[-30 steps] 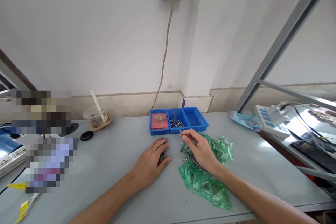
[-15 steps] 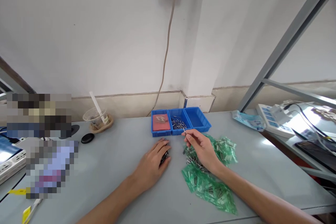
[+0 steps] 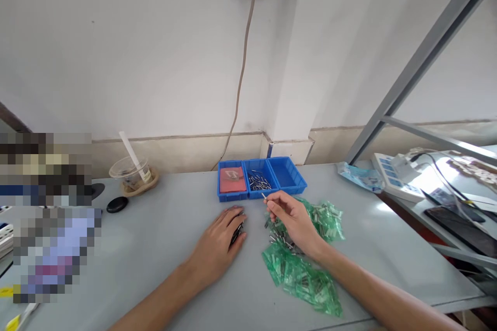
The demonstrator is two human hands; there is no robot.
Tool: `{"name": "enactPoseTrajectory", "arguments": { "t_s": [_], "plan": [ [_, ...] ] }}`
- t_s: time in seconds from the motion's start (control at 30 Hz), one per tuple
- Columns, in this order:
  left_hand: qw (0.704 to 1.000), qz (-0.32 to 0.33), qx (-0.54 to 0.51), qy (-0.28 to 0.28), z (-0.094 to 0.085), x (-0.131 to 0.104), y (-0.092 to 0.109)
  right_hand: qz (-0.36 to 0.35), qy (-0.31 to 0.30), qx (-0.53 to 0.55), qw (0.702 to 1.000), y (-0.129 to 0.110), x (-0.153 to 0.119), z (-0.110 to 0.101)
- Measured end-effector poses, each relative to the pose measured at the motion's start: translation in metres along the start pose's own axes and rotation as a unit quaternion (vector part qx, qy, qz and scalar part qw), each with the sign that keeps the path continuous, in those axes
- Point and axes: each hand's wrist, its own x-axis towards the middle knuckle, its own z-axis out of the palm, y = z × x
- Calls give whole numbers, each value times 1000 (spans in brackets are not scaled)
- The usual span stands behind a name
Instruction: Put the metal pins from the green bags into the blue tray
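Note:
My left hand (image 3: 220, 235) lies palm down on the grey table, fingers curled round a small bunch of dark metal pins (image 3: 236, 232). Between the thumb and fingers of my right hand (image 3: 289, 217) a thin metal pin (image 3: 264, 196) is pinched, just in front of the blue bins. Loose metal pins (image 3: 279, 238) lie under and beside the right hand, among green plastic bags (image 3: 310, 284) that also hold pins. The middle blue bin (image 3: 266, 194) contains several metal pins (image 3: 259, 182). A red card (image 3: 233, 185) with a clear packet on it fills the left blue bin (image 3: 233, 197).
The right blue bin (image 3: 287, 173) adjoins the middle one, by the wall. At the left stand a plastic cup (image 3: 132, 173) with a straw and a black round lid (image 3: 117, 204). A blue packet (image 3: 361, 177), a power strip (image 3: 396, 178) and a metal frame (image 3: 411, 72) are at the right.
The view has shifted slightly, so the scene sits a little further left. Both hands keep nearly the same poses, the right with the pin still pinched.

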Motion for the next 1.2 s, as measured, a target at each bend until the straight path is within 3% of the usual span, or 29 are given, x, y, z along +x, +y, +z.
{"name": "enactPoseTrajectory", "arguments": {
  "t_s": [0.17,0.3,0.43,0.53,0.63,0.83,1.03,1.2],
  "plan": [
    [1000,7,-16,-4,-1,1,0,64,-30,136,988,-2,0,0],
    [1000,8,-21,-2,-1,1,0,73,-36,155,984,-2,0,-1],
    [1000,2,-4,4,-1,1,-1,-8,16,-16,1000,-3,-1,-2],
    [1000,-3,5,11,-1,1,-1,-96,36,-164,981,-4,-4,-3],
    [1000,-3,5,16,-1,1,-1,-112,25,-187,976,-4,-4,-3],
    [1000,-25,14,-2,-3,1,1,8,-21,-24,999,-2,3,-1],
    [999,-36,21,13,-1,0,0,102,-21,117,988,-4,5,-1],
    [999,-42,29,15,-1,0,1,115,-11,164,980,-4,6,-2]
  ]
}}
